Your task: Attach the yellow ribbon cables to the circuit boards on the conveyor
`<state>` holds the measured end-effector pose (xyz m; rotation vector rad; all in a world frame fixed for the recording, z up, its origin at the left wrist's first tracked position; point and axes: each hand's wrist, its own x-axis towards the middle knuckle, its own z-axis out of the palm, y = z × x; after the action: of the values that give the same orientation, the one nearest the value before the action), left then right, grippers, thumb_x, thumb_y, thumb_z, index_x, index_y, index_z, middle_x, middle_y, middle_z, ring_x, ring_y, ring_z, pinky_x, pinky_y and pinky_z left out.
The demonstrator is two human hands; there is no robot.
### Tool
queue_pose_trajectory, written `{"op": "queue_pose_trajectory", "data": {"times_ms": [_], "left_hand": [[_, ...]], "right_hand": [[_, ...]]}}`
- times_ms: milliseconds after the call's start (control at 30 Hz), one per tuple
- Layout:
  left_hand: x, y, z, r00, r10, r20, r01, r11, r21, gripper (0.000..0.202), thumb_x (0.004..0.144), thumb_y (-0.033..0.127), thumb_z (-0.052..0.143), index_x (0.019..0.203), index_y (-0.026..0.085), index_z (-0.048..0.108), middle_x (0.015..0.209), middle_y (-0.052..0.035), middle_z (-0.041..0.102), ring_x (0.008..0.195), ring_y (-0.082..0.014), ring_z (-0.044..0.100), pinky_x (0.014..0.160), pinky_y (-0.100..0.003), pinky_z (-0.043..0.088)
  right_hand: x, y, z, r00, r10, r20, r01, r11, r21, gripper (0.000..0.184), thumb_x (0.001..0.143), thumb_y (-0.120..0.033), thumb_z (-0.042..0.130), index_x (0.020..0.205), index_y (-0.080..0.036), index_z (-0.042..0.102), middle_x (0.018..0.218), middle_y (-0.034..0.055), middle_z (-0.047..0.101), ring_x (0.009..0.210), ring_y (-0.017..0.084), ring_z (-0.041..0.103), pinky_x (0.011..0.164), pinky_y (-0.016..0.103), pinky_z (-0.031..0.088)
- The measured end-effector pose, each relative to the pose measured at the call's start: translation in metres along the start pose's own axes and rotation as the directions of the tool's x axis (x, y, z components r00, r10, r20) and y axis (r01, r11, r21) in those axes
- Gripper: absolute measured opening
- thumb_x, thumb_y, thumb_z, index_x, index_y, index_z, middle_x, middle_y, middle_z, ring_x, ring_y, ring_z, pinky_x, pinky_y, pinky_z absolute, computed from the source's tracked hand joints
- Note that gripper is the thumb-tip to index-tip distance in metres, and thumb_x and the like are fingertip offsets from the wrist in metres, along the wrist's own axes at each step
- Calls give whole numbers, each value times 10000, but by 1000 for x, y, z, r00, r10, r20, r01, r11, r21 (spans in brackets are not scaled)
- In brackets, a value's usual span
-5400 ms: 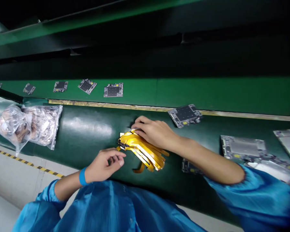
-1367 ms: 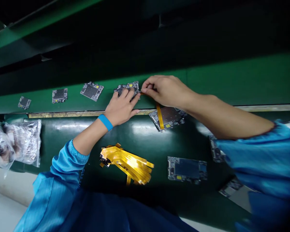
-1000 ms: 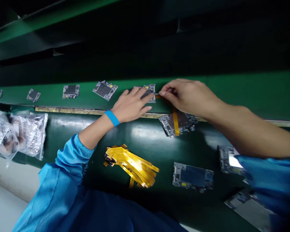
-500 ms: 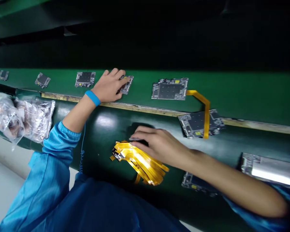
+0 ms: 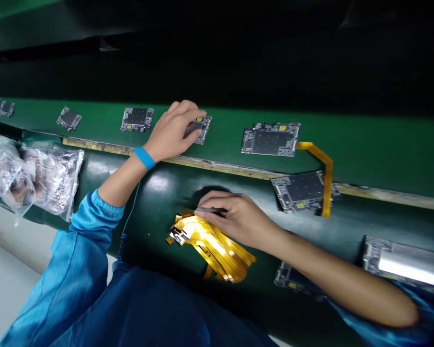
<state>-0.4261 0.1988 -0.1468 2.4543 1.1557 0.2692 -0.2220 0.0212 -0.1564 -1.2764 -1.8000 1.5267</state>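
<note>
"How is the right hand (image 5: pixel 237 219) set?"

"It's pinching a slim dark strip (image 5: pixel 210 210) in a narrow grip between thumb and fingertips, just above a bundle of amber flex cables (image 5: pixel 211 250). The strip is too small to tell whether it's a tool or a cable end."

"And the left hand (image 5: pixel 168 132)?"

"It's reaching ahead of the right, with its fingers curling over a small circuit board (image 5: pixel 204 129) on the green conveyor belt (image 5: pixel 383 161). The fingers are touching the board, but I can't tell whether they're gripping it or only steadying it."

"What's making this work go well?"

"The right hand is keeping its wrist low and its pinch small, so it isn't pressing into the soft cables below. A firm left hand would be keeping the board from sliding."

"Anything crowding the grip?"

"Not really. Beyond the right hand's fingertips, a second circuit board (image 5: pixel 304 192) is lying with a flex cable (image 5: pixel 327 193) across it, well out of the pinch's way. A blue wristband (image 5: pixel 144 157) is circling the left wrist, and its thin coiled wire (image 5: pixel 125 241) is hanging clear of the cables."
</note>
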Motion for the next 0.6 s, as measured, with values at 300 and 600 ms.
{"op": "queue_pose_trajectory", "data": {"times_ms": [300, 600], "left_hand": [[-26, 40, 9, 965, 85, 248, 93, 773, -627, 282, 1035, 354, 617, 810, 188, 651, 710, 25, 612, 681, -124, 552, 692, -255, 435], [-18, 51, 22, 950, 105, 295, 93, 805, -586, 212, 995, 260, 600, 794, 196, 610, 703, 36, 593, 691, -126, 535, 694, -252, 409]], "right_hand": [[7, 6, -38, 900, 186, -394, -180, 982, 52, 557, 872, -800, 740, 702, -272, 698, 690, 23, 687, 642, 210, 580, 597, 355, 477], [16, 7, -52, 902, 122, -413, -157, 986, -51, 593, 894, -847, 680, 761, -270, 716, 661, 21, 649, 607, 199, 556, 577, 356, 455]]}}
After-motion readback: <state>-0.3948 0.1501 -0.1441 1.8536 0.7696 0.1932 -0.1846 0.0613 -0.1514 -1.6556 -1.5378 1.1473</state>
